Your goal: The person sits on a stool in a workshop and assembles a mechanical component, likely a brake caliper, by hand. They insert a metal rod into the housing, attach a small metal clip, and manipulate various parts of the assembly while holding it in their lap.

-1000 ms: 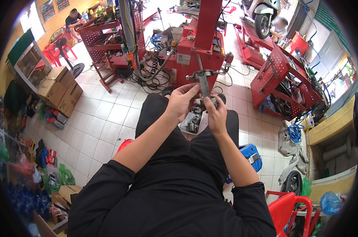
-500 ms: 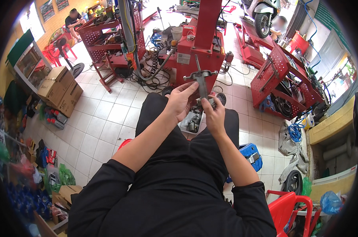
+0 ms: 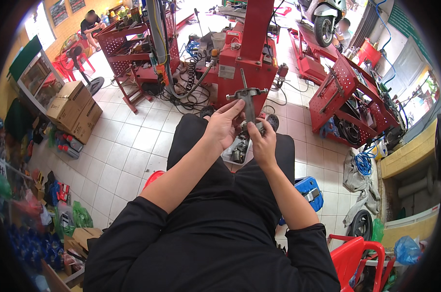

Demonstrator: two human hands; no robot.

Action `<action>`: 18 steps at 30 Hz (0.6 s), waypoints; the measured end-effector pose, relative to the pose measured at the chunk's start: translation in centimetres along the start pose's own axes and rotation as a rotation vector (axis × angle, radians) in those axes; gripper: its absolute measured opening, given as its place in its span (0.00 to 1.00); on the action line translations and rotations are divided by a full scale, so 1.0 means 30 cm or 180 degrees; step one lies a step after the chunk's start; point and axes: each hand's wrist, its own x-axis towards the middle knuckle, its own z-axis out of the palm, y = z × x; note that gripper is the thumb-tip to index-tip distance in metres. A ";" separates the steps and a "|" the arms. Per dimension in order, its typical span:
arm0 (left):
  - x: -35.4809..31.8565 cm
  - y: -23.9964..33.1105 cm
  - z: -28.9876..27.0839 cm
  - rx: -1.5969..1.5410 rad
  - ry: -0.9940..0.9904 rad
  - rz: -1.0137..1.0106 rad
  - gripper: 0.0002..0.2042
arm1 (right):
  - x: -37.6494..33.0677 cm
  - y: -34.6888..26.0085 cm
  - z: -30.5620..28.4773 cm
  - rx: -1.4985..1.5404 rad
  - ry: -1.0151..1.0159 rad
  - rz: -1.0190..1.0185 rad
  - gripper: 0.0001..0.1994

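Up in front of my knees is a dark grey metal part (image 3: 250, 104) with a thin rod rising from its top and a crossbar with bolt-like ends; its exact kind I cannot tell. My left hand (image 3: 224, 125) pinches it from the left, just below the crossbar, with thumb and fingertips. Lower down, the fingers of my right hand (image 3: 263, 145) close around its lower end, hiding some of it. Beneath my hands, between my legs, a pale tray (image 3: 229, 156) holds metal parts (image 3: 238, 154), partly covered by my hands.
Ahead stands a red machine (image 3: 225, 90) with a post, hoses and cables around it. Red tool carts (image 3: 322, 109) flank it. Cardboard boxes (image 3: 67, 109) are at the left, a blue case (image 3: 310, 193) by my right leg, a red chair (image 3: 349, 258) behind right. Two people sit far off.
Both hands keep their hold on the metal part, which stays nearly in place. My left hand shifts very slightly. At the far right, the distant person leans a little.
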 end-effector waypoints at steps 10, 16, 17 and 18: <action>-0.021 0.023 -0.001 -0.0050 -0.0443 -0.0211 0.10 | -0.006 -0.012 0.005 -0.0317 0.0021 -0.0263 0.18; 0.009 0.004 -0.035 -0.0348 -0.0747 -0.0147 0.06 | -0.010 -0.029 0.012 -0.0256 -0.0088 -0.0135 0.19; 0.011 0.003 -0.033 -0.0338 -0.0732 -0.0137 0.06 | -0.009 -0.023 0.011 -0.0277 -0.0077 -0.0172 0.18; 0.012 0.002 -0.030 -0.0329 -0.0717 -0.0127 0.05 | -0.008 -0.013 0.009 -0.0297 -0.0066 -0.0209 0.18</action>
